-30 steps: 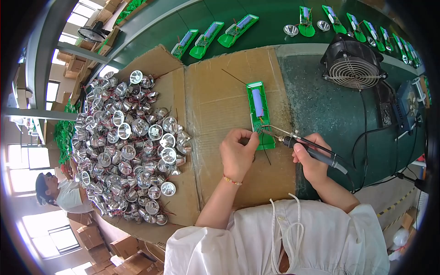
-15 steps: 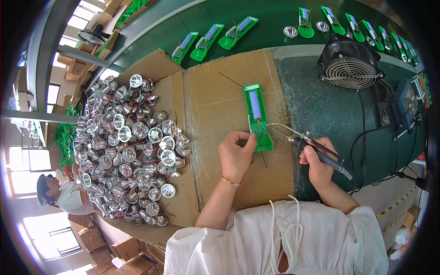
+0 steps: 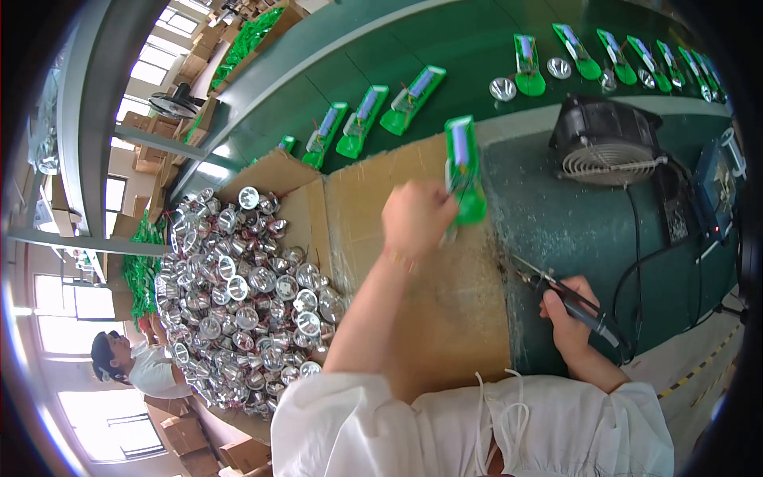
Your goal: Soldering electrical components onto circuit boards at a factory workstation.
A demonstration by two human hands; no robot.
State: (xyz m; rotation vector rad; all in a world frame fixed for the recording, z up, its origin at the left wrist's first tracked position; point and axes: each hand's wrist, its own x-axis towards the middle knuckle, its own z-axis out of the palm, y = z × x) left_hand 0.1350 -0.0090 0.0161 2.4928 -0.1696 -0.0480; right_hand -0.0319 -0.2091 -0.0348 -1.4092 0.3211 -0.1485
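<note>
My left hand (image 3: 417, 216) is closed on the side of a green plastic lamp housing (image 3: 472, 200), held near the far edge of the cardboard mat (image 3: 445, 326). A blue cylindrical battery (image 3: 460, 148) lies in the upper part of the housing, and a small circuit board is partly hidden by my fingers. The hand is slightly blurred. Off to the right, my right hand (image 3: 566, 319) grips the dark handle of a soldering iron (image 3: 588, 313). Its tip points up and left over the mat's right edge, apart from the housing.
Silver reflector cups (image 3: 246, 318) with red wires are heaped on the left. Across the far side runs a green conveyor (image 3: 469, 56) carrying several similar housings. A black fan (image 3: 608, 147) and a blue soldering station (image 3: 718, 187) stand at right. Another person (image 3: 155, 370) is at far left.
My left hand has picked up the housing from the mat and moved it away from me, toward the conveyor. The soldering iron has drawn back from the board, slightly right and nearer me.
</note>
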